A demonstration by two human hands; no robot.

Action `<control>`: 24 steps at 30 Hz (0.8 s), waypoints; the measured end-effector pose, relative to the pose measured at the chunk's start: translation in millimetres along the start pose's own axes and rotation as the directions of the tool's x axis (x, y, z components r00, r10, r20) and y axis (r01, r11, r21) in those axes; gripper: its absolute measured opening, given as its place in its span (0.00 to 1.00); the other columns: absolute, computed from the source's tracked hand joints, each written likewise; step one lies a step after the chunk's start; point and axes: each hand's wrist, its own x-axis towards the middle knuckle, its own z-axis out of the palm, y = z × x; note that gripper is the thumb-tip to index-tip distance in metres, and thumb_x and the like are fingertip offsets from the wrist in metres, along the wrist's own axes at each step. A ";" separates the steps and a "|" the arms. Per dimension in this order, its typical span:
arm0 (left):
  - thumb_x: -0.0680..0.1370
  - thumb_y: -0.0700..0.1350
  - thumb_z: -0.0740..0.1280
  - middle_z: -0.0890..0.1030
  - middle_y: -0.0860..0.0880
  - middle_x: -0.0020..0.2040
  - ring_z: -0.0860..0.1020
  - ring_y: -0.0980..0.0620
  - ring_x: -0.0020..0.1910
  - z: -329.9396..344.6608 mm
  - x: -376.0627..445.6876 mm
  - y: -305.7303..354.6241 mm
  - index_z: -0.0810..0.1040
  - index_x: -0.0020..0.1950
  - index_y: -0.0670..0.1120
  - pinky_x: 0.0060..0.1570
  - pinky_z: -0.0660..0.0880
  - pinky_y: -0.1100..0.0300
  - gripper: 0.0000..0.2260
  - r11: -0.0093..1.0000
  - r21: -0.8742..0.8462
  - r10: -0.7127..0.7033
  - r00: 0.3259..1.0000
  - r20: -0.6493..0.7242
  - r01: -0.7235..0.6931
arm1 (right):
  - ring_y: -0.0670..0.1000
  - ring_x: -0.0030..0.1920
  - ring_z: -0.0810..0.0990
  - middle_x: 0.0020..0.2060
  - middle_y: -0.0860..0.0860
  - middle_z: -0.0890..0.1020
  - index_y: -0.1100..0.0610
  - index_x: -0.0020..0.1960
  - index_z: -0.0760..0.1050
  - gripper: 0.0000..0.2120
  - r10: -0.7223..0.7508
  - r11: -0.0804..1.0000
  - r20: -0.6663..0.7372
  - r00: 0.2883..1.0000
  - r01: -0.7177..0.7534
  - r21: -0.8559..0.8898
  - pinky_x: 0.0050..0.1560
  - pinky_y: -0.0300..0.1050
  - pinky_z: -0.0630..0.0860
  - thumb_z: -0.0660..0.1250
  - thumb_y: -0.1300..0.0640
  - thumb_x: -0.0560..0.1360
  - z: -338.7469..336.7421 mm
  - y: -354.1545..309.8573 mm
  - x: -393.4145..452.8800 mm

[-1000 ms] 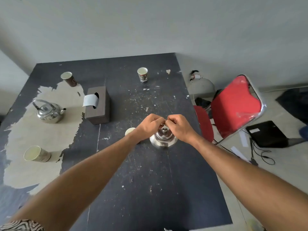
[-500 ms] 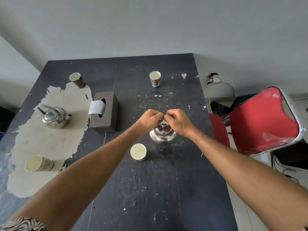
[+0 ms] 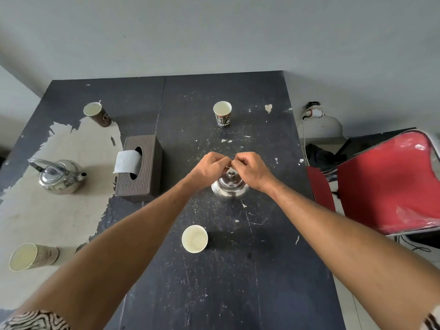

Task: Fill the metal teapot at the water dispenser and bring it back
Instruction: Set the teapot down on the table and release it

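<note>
A shiny metal teapot (image 3: 229, 188) with a knobbed lid stands on the dark table (image 3: 238, 282) near its middle. Both my hands are closed over its top, where the handle runs. My left hand (image 3: 209, 169) grips from the left and my right hand (image 3: 252, 169) from the right, fingertips meeting above the lid. The handle itself is hidden under my fingers. No water dispenser is in view.
A second metal kettle (image 3: 59, 177) sits at the left, beside a brown tissue box (image 3: 140, 169). Several paper cups stand around: one close (image 3: 194, 238), one far (image 3: 222, 114), two at the left (image 3: 97, 114) (image 3: 31, 257). A red chair (image 3: 390, 186) stands right of the table.
The view has swung left and nearer, so the table shifts right in the picture. My hands stay closed on the teapot's top, and the teapot stays on the table.
</note>
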 end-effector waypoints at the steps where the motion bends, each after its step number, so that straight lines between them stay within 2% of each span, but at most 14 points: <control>1: 0.71 0.46 0.59 0.64 0.50 0.27 0.60 0.52 0.29 -1.4 2.8 -2.1 0.66 0.28 0.44 0.31 0.60 0.55 0.12 1.000 -0.001 -0.010 1.000 -0.005 0.010 | 0.42 0.26 0.67 0.21 0.41 0.70 0.53 0.26 0.66 0.17 -0.003 1.000 0.000 1.000 0.003 0.002 0.30 0.35 0.64 0.64 0.56 0.73 2.0 1.0 3.9; 4: 0.72 0.46 0.60 0.64 0.50 0.27 0.60 0.53 0.28 -4.4 10.8 -10.0 0.65 0.28 0.45 0.30 0.60 0.55 0.12 0.999 -0.018 -0.031 0.999 -0.021 0.031 | 0.41 0.26 0.67 0.20 0.40 0.70 0.51 0.26 0.65 0.17 0.004 1.000 -0.001 1.000 -0.004 0.001 0.29 0.35 0.64 0.63 0.54 0.72 9.2 5.3 14.8; 9: 0.71 0.46 0.59 0.63 0.53 0.25 0.60 0.55 0.26 -6.1 20.1 -22.6 0.65 0.29 0.45 0.26 0.60 0.61 0.12 0.998 -0.024 -0.052 0.998 -0.034 0.051 | 0.40 0.25 0.69 0.21 0.40 0.72 0.51 0.27 0.67 0.16 0.036 0.999 0.008 0.999 -0.036 0.005 0.29 0.34 0.65 0.64 0.53 0.72 20.3 17.2 28.6; 14: 0.71 0.47 0.59 0.65 0.57 0.24 0.61 0.56 0.27 -3.1 20.1 -35.7 0.64 0.26 0.49 0.28 0.61 0.59 0.13 0.995 -0.031 -0.095 0.995 -0.013 0.094 | 0.41 0.28 0.69 0.27 0.46 0.74 0.53 0.29 0.69 0.14 0.075 0.997 0.019 0.997 -0.075 -0.023 0.31 0.38 0.68 0.64 0.52 0.73 31.4 34.4 28.3; 18: 0.71 0.47 0.60 0.68 0.48 0.29 0.64 0.51 0.32 -3.7 19.0 -33.7 0.69 0.31 0.43 0.34 0.63 0.53 0.11 0.995 -0.037 -0.094 0.996 0.001 0.094 | 0.40 0.28 0.70 0.28 0.47 0.76 0.54 0.32 0.71 0.14 0.088 0.996 0.016 0.996 -0.088 -0.031 0.30 0.34 0.68 0.65 0.52 0.74 29.7 38.1 28.2; 21: 0.73 0.47 0.61 0.74 0.45 0.33 0.71 0.49 0.35 -5.9 16.5 -30.8 0.75 0.35 0.36 0.39 0.70 0.49 0.15 0.994 -0.003 -0.109 0.994 -0.008 0.109 | 0.40 0.29 0.73 0.29 0.44 0.77 0.51 0.33 0.73 0.11 0.082 0.994 0.007 0.997 -0.081 -0.075 0.31 0.33 0.67 0.64 0.48 0.72 26.1 35.5 25.8; 24: 0.78 0.45 0.63 0.85 0.45 0.44 0.82 0.45 0.45 -10.6 13.3 -28.2 0.84 0.48 0.40 0.49 0.79 0.46 0.12 0.995 0.068 -0.076 0.997 -0.007 0.076 | 0.39 0.37 0.78 0.36 0.43 0.81 0.50 0.41 0.78 0.11 0.072 0.991 0.003 0.997 -0.071 -0.111 0.38 0.36 0.73 0.63 0.43 0.69 20.2 32.9 22.5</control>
